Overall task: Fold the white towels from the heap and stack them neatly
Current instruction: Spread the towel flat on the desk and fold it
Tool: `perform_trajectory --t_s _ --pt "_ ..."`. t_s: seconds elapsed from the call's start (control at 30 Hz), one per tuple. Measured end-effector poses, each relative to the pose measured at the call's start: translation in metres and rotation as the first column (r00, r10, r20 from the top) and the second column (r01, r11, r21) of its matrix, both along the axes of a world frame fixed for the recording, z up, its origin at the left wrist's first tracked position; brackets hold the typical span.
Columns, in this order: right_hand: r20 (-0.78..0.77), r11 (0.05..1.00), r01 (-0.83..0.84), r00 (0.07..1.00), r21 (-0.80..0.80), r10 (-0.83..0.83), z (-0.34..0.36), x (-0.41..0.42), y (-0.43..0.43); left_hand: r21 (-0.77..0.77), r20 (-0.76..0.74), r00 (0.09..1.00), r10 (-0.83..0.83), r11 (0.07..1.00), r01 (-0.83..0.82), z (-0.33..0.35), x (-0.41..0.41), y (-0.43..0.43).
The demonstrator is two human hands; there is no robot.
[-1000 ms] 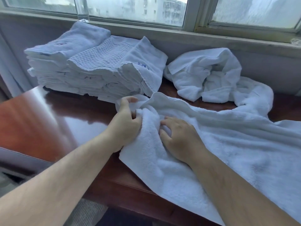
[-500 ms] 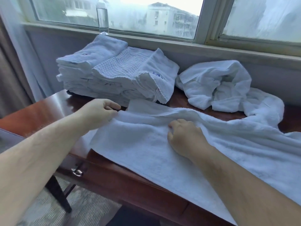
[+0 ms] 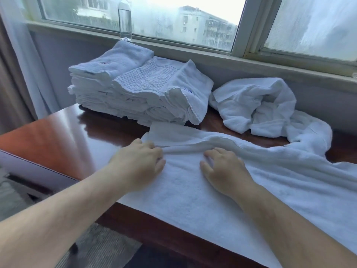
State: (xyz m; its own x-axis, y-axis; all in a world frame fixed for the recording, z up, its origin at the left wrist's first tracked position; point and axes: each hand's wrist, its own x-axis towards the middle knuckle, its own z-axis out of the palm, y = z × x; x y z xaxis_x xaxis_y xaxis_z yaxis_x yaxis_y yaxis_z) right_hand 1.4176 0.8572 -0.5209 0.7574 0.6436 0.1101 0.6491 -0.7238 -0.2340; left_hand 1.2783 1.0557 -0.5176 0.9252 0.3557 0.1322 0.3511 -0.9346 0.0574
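Currently under your hands: a large white terry towel [image 3: 193, 192] lies spread along the table's front edge. Its near side hangs over that edge and its right end runs off toward the table's right edge.
Fold in the towel: a raised ridge of cloth [image 3: 195, 148] crosses it just beyond your knuckles, with a flat strip of the same towel lying past it toward the back edge.
Your left hand [image 3: 139, 167]: it rests on the towel's left end, fingers bent at the knuckles with their tips tucked against the ridge and the thumb laid along the cloth. Whether the tips pinch any cloth cannot be told.
Your right hand [image 3: 226, 171]: it lies palm down on the towel just right of the left hand and apart from it. Its fingers are loosely spread and only slightly bent, tips touching the pile below the ridge, gripping nothing.
Stack of folded white towels [image 3: 135, 89]: it stands at the table's back edge, left of centre; its top layers slump to the right, and one carries small blue stitching.
Heap of crumpled white towels [image 3: 255, 105]: it sits at the back edge, right of the stack and near it, and its lower right part runs into the spread towel.
Dark red-brown glossy wooden table [image 3: 58, 136]: its left part reflects the window light.
Clear bottle [image 3: 125, 18]: it stands upright on the pale windowsill [image 3: 193, 53] behind the stack.
Pale curtain [image 3: 17, 64]: it hangs at the far left.
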Motion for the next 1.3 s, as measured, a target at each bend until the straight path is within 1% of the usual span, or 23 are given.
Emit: perform_trajectory --t_s 0.03,0.07,0.1,0.13,0.2,0.23,0.3,0.4,0.5,0.6,0.67,0.73,0.8,0.83,0.9,1.03,1.1,1.13,1.2,1.23,1.3 --pt "0.001 0.999 -0.036 0.999 -0.007 0.036 0.000 -0.002 -0.001 0.052 0.010 0.998 0.057 0.997 -0.057 0.002 0.001 0.000" --pt "0.012 0.997 -0.072 0.997 -0.019 0.072 -0.001 -0.003 -0.001 0.113 0.025 0.997 0.074 0.991 -0.076 0.003 0.004 -0.001" --pt "0.029 0.995 -0.097 0.995 -0.030 0.097 -0.002 -0.004 0.000 0.150 0.042 0.998 0.049 0.987 -0.054 0.003 0.008 -0.001" --pt "0.047 0.994 -0.103 0.993 -0.033 0.105 -0.003 -0.005 0.002 0.143 0.060 0.998 -0.009 0.990 0.001 0.001 0.013 -0.001" --pt "0.077 0.999 -0.049 0.996 -0.022 0.050 -0.004 -0.004 0.006 -0.010 0.090 0.990 -0.104 0.994 0.105 -0.006 0.022 0.000" --pt "0.076 1.000 0.000 0.997 -0.021 0.002 -0.005 -0.004 0.007 -0.092 0.082 0.991 -0.106 0.989 0.113 -0.011 0.026 0.002" --pt "0.032 0.996 0.065 0.998 -0.059 -0.063 -0.009 -0.001 0.008 -0.163 0.009 0.996 -0.085 0.983 0.085 -0.017 0.031 0.012" --pt "-0.046 0.990 0.017 0.999 -0.140 -0.024 -0.012 0.003 0.007 -0.217 -0.103 0.993 -0.056 0.976 0.032 -0.019 0.035 0.032" --pt "-0.075 0.988 -0.018 0.997 -0.153 0.006 -0.010 0.005 0.006 -0.195 -0.157 0.987 -0.026 0.981 -0.005 -0.022 0.039 0.042" --pt "-0.082 0.987 -0.027 0.997 -0.156 0.014 -0.010 0.006 0.005 -0.095 -0.119 0.993 0.012 0.995 -0.023 -0.022 0.043 0.030" --pt "-0.078 0.989 -0.015 0.997 -0.150 0.004 -0.010 0.009 0.004 -0.076 -0.048 0.997 -0.064 0.995 0.060 -0.019 0.045 0.014" --pt "-0.048 0.989 0.011 0.999 -0.147 -0.018 -0.008 0.013 0.001 -0.147 -0.007 0.978 -0.211 0.967 0.207 -0.017 0.047 -0.004" --pt "-0.031 0.986 0.046 0.998 -0.159 -0.052 -0.006 0.019 -0.007 -0.173 -0.018 0.954 -0.300 0.940 0.293 -0.018 0.049 -0.017" --pt "-0.025 0.983 0.070 0.997 -0.170 -0.075 -0.005 0.024 -0.014 -0.164 -0.038 0.953 -0.302 0.942 0.292 -0.019 0.051 -0.019" --pt "-0.019 0.973 0.136 0.990 -0.187 -0.142 -0.003 0.034 -0.034 -0.134 -0.073 0.970 -0.233 0.966 0.222 -0.019 0.054 -0.020" --pt "-0.049 0.939 0.293 0.951 -0.177 -0.306 0.000 0.057 -0.085 -0.089 -0.191 0.982 0.005 0.996 -0.023 -0.008 0.065 -0.037" --pt "-0.057 0.924 0.339 0.934 -0.177 -0.353 0.001 0.065 -0.108 -0.067 -0.201 0.979 0.037 0.996 -0.051 0.000 0.076 -0.060" --pt "-0.057 0.918 0.355 0.927 -0.175 -0.370 0.001 0.069 -0.119 -0.075 -0.193 0.981 -0.003 0.997 -0.012 0.003 0.083 -0.073" --pt "-0.063 0.907 0.387 0.914 -0.166 -0.402 0.001 0.075 -0.138 -0.108 -0.164 0.972 -0.168 0.982 0.152 0.003 0.098 -0.100" --pt "-0.066 0.899 0.408 0.904 -0.160 -0.422 0.000 0.079 -0.147 -0.117 -0.153 0.956 -0.251 0.965 0.235 0.001 0.105 -0.113" --pt "-0.066 0.883 0.446 0.886 -0.142 -0.458 -0.001 0.085 -0.165 -0.123 -0.126 0.923 -0.364 0.929 0.350 -0.003 0.119 -0.138"
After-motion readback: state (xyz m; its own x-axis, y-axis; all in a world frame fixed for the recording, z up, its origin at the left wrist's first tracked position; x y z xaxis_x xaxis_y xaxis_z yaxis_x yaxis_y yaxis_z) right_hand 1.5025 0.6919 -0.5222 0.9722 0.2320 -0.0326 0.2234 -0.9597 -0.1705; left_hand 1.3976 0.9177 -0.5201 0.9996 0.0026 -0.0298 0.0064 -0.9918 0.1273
